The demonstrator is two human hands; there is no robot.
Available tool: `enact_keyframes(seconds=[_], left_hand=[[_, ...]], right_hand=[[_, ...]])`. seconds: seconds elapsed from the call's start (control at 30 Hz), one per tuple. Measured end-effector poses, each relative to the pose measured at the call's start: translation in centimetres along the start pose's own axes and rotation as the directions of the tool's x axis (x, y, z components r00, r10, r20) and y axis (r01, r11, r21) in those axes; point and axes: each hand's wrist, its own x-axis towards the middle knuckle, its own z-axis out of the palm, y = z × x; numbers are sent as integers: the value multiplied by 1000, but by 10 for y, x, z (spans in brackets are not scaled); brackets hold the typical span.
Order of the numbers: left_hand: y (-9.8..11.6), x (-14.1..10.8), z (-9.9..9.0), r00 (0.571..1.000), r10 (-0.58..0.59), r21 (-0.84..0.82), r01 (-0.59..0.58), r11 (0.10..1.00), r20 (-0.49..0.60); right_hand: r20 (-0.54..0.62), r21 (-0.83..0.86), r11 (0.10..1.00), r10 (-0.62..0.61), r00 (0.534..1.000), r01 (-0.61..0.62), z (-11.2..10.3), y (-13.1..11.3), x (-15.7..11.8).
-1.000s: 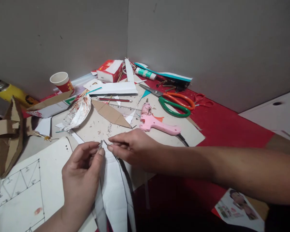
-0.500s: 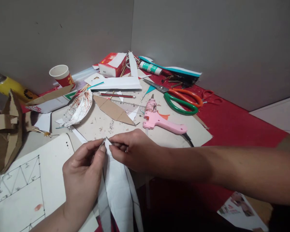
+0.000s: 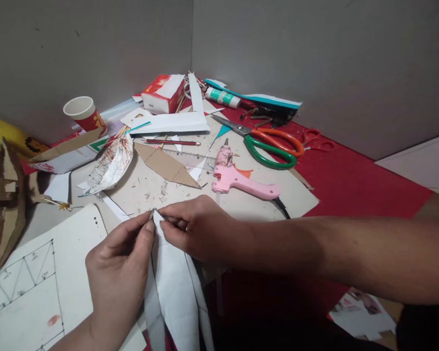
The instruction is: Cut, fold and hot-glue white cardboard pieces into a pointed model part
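A white paper shape point(image 3: 175, 282) with long side panels hangs down in front of me, its narrow pointed end at the top. My left hand point(image 3: 122, 270) pinches the left side of that tip between thumb and forefinger. On the right side of the same tip, my right hand point(image 3: 195, 229) pinches too, its other fingers curled in. The fingertips of both hands are close together, and the paper's very edge is partly hidden by them. Just beyond my right hand a pink hot glue gun point(image 3: 241, 180) lies on the board, its nozzle pointing away.
Scissors point(image 3: 270, 146) with green and orange handles lie behind the glue gun. Farther left are a leaf-shaped cardboard piece point(image 3: 168, 165), a pencil point(image 3: 173, 142), a paper cup point(image 3: 85, 116) and a cardboard boat shape point(image 3: 7, 214). A sheet with drawn lines point(image 3: 76, 248) lies at left.
The view has shifted slightly, so the table items appear a little farther left and mostly higher. Both hands keep their pinch on the paper tip, with hardly any movement.
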Motion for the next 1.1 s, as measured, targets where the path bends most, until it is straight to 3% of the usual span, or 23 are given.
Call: enact_keyframes(seconds=[0.7, 1.1], left_hand=[[0, 0, 0, 999, -19, 16, 18, 1000, 26], [-2, -1, 0, 998, 20, 35, -22, 999, 54]], right_hand=[[62, -58, 998, 34, 997, -30, -3, -2, -2], [102, -94, 995, -22, 995, 31, -2, 0, -2]])
